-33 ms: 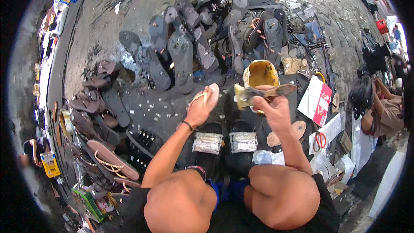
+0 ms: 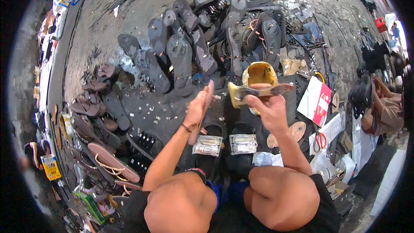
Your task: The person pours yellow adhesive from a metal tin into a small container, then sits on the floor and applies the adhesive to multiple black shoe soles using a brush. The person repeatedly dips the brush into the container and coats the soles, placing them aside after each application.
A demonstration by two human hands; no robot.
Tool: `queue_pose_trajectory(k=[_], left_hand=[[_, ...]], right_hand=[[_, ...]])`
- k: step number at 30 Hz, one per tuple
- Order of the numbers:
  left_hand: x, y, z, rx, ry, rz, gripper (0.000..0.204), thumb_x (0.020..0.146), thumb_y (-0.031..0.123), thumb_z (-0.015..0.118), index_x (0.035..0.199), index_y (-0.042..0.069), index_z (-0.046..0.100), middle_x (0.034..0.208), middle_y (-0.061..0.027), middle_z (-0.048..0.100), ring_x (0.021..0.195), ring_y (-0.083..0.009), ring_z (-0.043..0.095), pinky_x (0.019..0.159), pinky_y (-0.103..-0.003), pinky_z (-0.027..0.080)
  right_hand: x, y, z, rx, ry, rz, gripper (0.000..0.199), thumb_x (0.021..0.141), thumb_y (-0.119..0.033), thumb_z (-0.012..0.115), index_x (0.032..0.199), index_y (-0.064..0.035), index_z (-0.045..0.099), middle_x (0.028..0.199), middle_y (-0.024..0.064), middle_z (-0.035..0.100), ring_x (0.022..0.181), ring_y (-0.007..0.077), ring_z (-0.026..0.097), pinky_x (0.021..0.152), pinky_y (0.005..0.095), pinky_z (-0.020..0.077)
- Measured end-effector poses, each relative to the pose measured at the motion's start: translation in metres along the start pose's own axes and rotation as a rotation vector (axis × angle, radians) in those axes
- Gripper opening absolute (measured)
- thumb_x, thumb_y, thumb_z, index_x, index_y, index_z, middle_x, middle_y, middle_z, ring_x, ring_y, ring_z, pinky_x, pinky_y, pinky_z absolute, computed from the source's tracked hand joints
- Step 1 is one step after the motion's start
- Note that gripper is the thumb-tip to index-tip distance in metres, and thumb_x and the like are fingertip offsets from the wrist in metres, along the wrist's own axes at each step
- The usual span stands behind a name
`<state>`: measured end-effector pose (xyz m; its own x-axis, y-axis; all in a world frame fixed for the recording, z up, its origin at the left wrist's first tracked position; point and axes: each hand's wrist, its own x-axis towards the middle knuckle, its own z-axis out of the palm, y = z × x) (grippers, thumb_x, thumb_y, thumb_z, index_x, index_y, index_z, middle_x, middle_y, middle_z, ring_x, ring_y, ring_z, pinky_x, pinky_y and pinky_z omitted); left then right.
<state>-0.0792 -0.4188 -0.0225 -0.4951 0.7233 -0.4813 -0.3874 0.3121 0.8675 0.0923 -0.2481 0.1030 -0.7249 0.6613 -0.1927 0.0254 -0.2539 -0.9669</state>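
While the right hand (image 2: 269,110) pinches a flat sandal sole (image 2: 258,91) near the middle of the frame, its grip pressed onto the sole's near edge, the left hand (image 2: 198,105) stands beside it with the fingers straight and together, holding nothing and touching nothing that can be made out. The sole is thin, stiff-looking and lies level in the air, with a yellowish smear at its left end; whether that is glue cannot be told for sure. Just behind it sits a round yellow tin (image 2: 258,74), open at the top, dull and stained inside. Judging by this, the work on the sole seems to be in its middle part: it is in hand and partly coated, but no strap or second layer is joined to it yet. Rows of dark rubbery soles (image 2: 181,58) lie upside down on the wet, gritty concrete floor (image 2: 129,13) in the upper middle, and brown strapped sandals (image 2: 92,110) pile up at the left. Red-handled scissors (image 2: 319,141) lie at the lower right, near a white and red packet (image 2: 317,99). The person's feet rest in black slides (image 2: 224,144) below the hands.
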Motion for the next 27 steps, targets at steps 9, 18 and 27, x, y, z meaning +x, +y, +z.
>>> queue_pose_trajectory(k=[9, 18, 27], left_hand=[[-0.042, 0.086, 0.032, -0.981, 0.03, -0.054, 0.047, 0.104, 0.036, 0.034, 0.128, 0.005, 0.06, 0.117, -0.01, 0.068, 0.104, -0.0249, 0.066, 0.094, -0.039, 0.054], [-0.041, 0.091, 0.037, -0.767, 0.013, 0.147, 0.045, 0.103, 0.031, 0.035, 0.13, 0.002, 0.058, 0.115, -0.008, 0.067, 0.104, -0.0198, 0.065, 0.089, -0.035, 0.054], [-0.037, 0.059, 0.004, -0.624, 0.078, 0.058, 0.053, 0.107, 0.047, 0.039, 0.129, 0.003, 0.057, 0.118, -0.01, 0.067, 0.103, -0.0204, 0.066, 0.09, -0.037, 0.055]], right_hand=[[0.047, -0.009, 0.042, -0.464, 0.038, -0.376, 0.017, 0.086, -0.01, 0.076, 0.1, -0.002, 0.068, 0.096, 0.0104, 0.07, 0.082, 0.017, 0.067, 0.069, 0.0314, 0.0517], [0.019, -0.002, 0.054, -0.417, -0.054, -0.555, 0.015, 0.086, -0.01, 0.076, 0.097, -0.0032, 0.068, 0.101, 0.0132, 0.071, 0.095, 0.0323, 0.069, 0.084, 0.0419, 0.0517], [0.014, 0.004, 0.062, 0.351, -0.219, 0.331, 0.027, 0.096, -0.02, 0.07, 0.116, -0.0027, 0.063, 0.096, 0.0026, 0.066, 0.08, 0.0119, 0.061, 0.073, 0.0251, 0.0498]])
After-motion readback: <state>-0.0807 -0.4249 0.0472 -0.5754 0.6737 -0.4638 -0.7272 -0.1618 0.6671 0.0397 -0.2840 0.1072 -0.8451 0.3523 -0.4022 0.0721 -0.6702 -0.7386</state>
